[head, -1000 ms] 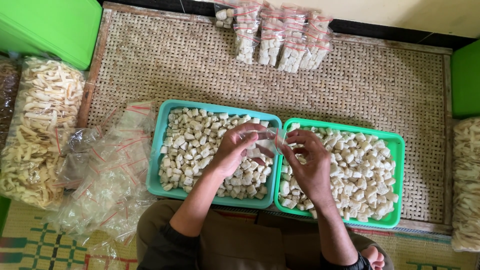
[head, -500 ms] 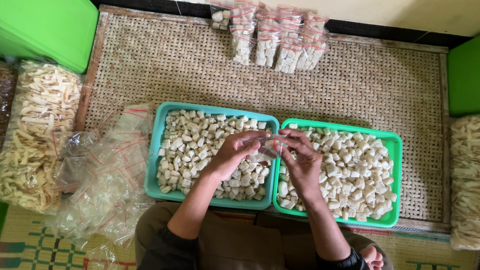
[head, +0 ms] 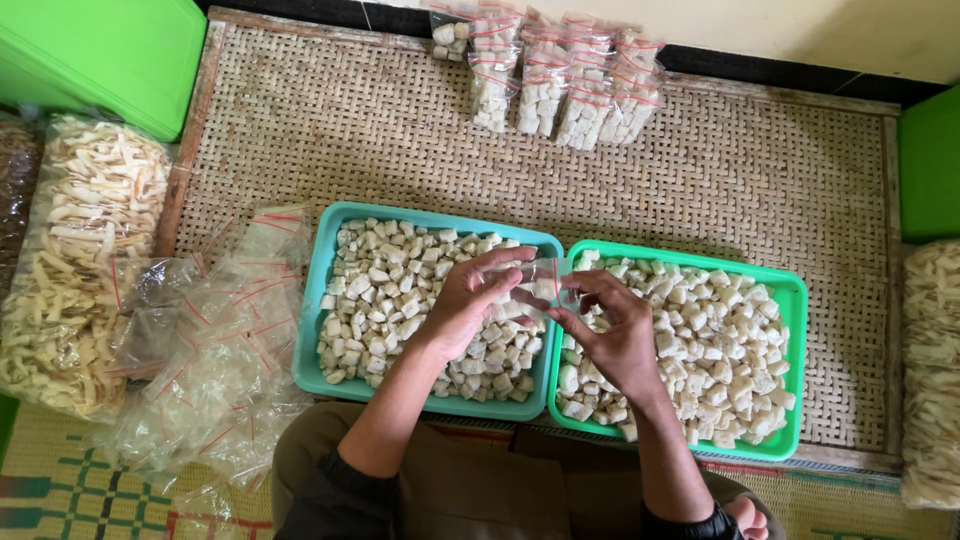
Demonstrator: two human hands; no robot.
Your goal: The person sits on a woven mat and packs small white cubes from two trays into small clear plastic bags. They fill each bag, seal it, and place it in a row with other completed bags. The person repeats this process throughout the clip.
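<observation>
Two bare hands meet above the seam between two shallow plastic trays. The left hand (head: 468, 305) and the right hand (head: 612, 335) each pinch one edge of a small clear plastic zip bag with a red strip (head: 540, 281), fingertips closed on it from opposite sides; the bag hangs just above the tray rims. The teal rectangular tray (head: 318, 300) lies under the left hand and the green rectangular tray (head: 795, 340) under the right; both hold pale, cube-like snack pieces (head: 385, 290). Both trays rest on a woven rattan mat (head: 300, 130). A loose heap of empty clear bags (head: 215, 340) lies just beside the teal tray. A row of filled, sealed bags (head: 550, 75) lies at the mat's far edge, well apart from the hands.
</observation>
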